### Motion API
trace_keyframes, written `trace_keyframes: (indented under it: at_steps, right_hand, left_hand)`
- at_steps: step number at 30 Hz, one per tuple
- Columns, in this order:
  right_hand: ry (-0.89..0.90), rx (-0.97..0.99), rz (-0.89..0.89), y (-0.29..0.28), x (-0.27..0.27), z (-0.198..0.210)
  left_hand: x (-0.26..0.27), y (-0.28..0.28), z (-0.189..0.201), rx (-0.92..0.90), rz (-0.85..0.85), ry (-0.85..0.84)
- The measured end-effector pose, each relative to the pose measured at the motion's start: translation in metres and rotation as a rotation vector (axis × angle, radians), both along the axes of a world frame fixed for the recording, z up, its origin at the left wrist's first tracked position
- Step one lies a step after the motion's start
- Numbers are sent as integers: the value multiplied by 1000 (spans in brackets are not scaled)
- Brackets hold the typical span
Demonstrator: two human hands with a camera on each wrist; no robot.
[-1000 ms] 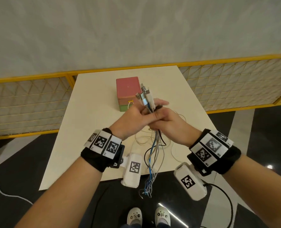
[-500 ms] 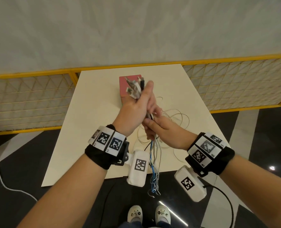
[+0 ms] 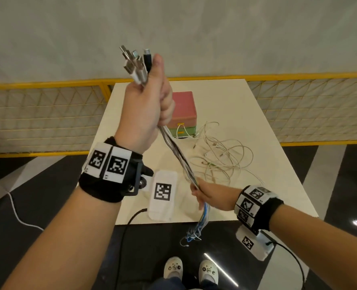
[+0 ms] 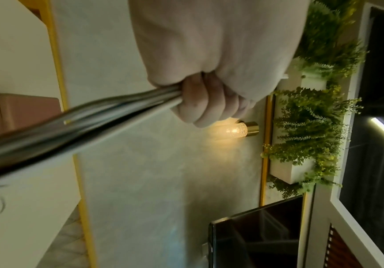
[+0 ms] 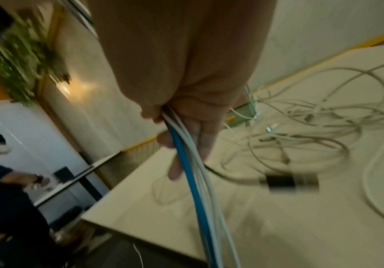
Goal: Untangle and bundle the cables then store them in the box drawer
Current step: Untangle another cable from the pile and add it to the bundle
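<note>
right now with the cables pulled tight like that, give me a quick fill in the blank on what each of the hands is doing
1. The left hand grips the cable bundle just below its ____ ends.
2. The right hand grips the bundle lower down, near the table's ____ edge.
3. Loose white cables lie on the ____.
4. The box has a ____ top.

Missing words: plug; near; table; pink

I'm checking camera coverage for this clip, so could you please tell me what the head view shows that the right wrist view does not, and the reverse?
Only the head view shows the left hand gripping the cable bundle just below its connector plugs, plus the pink top of the box.

Only the right wrist view shows the blue cable running between the right hand's fingers, and a second person in the background.

Both show the right hand gripping the bundle lower down, and the loose white cables on the table.
</note>
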State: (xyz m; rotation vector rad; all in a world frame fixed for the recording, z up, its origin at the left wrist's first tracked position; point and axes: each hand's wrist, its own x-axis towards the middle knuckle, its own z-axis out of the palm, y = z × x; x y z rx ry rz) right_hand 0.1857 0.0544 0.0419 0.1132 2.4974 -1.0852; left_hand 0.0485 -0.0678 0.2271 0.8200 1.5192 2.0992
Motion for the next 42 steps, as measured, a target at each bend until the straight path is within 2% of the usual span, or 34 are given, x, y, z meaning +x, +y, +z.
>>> trace_keyframes:
  at_steps: [3, 5, 9, 12, 14, 18, 25, 28, 30, 34, 38, 42]
  right_hand:
    - [-336, 214, 237, -3, 4, -16]
    - [-384, 292, 238, -1, 0, -18]
    - [-131, 290, 61, 13, -30, -25]
    - [2, 291, 18, 10, -53, -35]
    - [20, 279, 21, -2, -68, -41]
    - [-12, 247, 110, -35, -98, -58]
    - [-31, 350, 221, -53, -110, -76]
    - [-24, 364, 184, -45, -110, -71]
    - [18, 321, 96, -36, -111, -64]
    - [319, 91, -124, -20, -106, -36]
    - [555, -18, -88, -16, -86, 2]
    - [592, 18, -60, -13, -65, 16]
  left_hand:
    - [-8, -10, -7, -129, -43, 27]
    - [-12, -16, -19, -217, -90, 30]
    - [-16, -28, -49, -339, -102, -8]
    - [-23, -38, -72, -380, -31, 2]
    - [-28, -44, -84, -398, 22, 11]
    - [-37, -54, -99, -468, 103, -114]
    - [-43, -68, -112, -529, 232, -216]
    - [-45, -71, -117, -533, 260, -228]
    - [-47, -71, -121, -539, 260, -210]
    - [-51, -61, -133, -561, 284, -252]
    - [-50, -36, -141, -604, 281, -339]
    - [-40, -16, -137, -483, 107, -376]
